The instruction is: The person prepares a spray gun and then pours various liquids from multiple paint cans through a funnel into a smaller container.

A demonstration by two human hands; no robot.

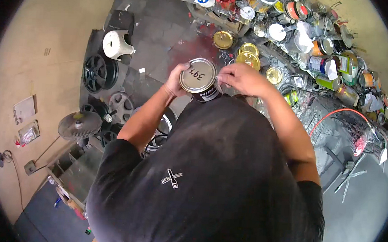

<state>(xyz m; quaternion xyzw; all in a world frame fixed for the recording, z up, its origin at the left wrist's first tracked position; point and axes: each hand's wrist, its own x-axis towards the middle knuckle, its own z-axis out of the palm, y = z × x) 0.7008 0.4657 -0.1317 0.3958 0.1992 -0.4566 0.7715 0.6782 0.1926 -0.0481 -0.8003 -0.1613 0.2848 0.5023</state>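
A dark paint can (205, 95) with a silver lid (198, 76) is held up in front of my chest, its top tilted toward me. The lid carries handwriting in black marker. Wrapped around the can's left side is my left hand (177, 80), thumb up near the lid's rim. My right hand (241, 78) is at the can's right side, fingers curled together close to the rim. Whatever sits between those fingertips is too small to make out. Beyond my right hand, gold can lids (248, 59) lie near a round gold-topped can (223, 40).
Crowded paint cans (296, 10) fill the bench at the far right, with an orange hose (338, 109) nearer. At left are a white stool (117, 44), wheel rims (99, 73) and a standing fan (80, 125). Dark red stains (194, 49) mark the floor ahead.
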